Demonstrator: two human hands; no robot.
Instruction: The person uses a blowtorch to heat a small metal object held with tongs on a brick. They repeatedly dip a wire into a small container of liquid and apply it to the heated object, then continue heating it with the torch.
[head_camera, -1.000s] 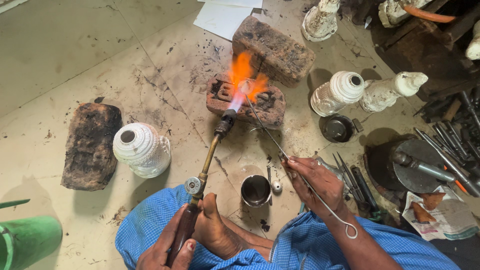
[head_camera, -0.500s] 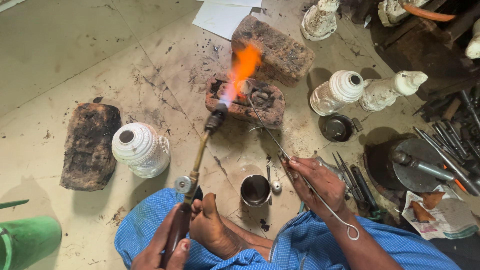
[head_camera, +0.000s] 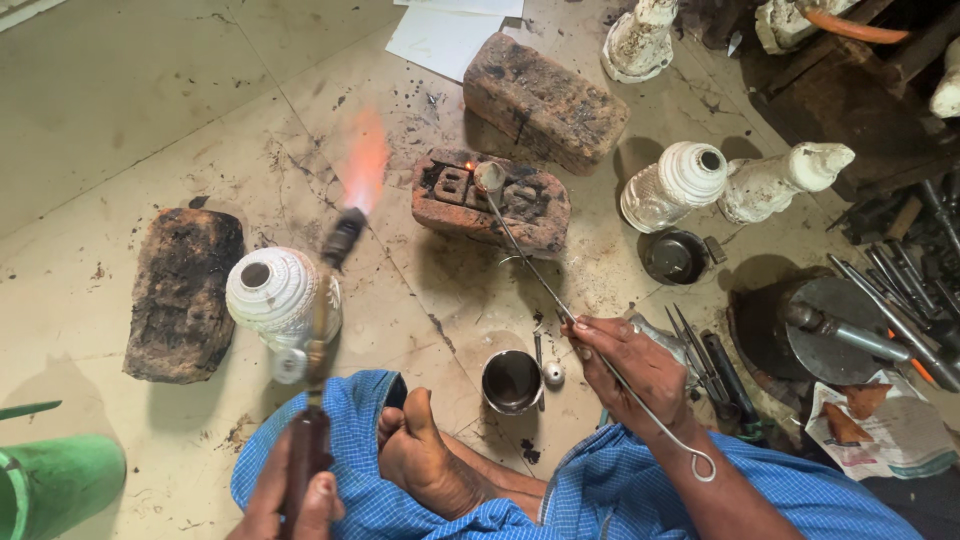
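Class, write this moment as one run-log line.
left hand: grips lit brass blowtorch, flame off the brick | right hand: holds long wire rod, tip on small pale piece atop stamped red brick

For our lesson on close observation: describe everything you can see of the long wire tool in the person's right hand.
The wire tool is a thin, grey metal rod, slightly bent along its length. Its near end curls into a small loop by the wrist. The right hand pinches it between the fingers partway along. It slants up and away from the person, and its far tip meets a small pale round piece lying on the nearer brick, where a tiny orange glow shows. Nothing else touches it.
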